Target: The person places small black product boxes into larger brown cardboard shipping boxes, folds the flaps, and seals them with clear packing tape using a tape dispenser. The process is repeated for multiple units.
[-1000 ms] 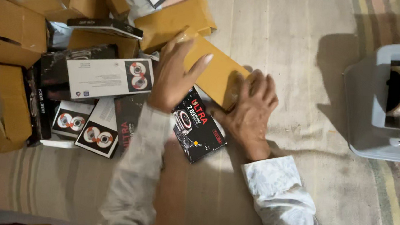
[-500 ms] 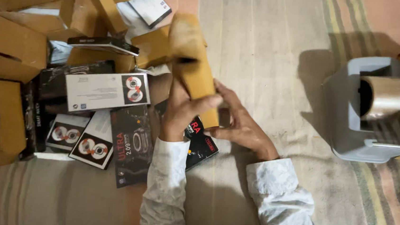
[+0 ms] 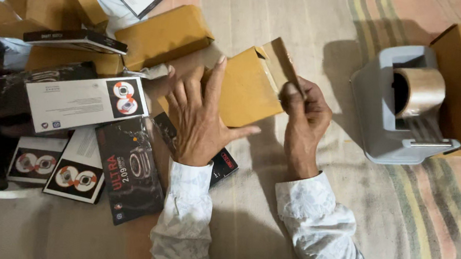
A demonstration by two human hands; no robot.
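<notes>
The left hand [image 3: 201, 119] lies spread flat on the small brown carton [image 3: 247, 87] between both hands, while the right hand [image 3: 304, 116] pinches its end flap [image 3: 282, 62], which is not yet closed or taped.

A flat tan cardboard box [image 3: 242, 89] lies tilted at the frame's upper centre, its taped end flap lifted open.

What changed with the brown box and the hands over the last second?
The brown box was lifted upright, then laid flat again. The left hand now presses it down, and the right hand pinches its open end flap. The tape dispenser and black boxes stayed put.
</notes>
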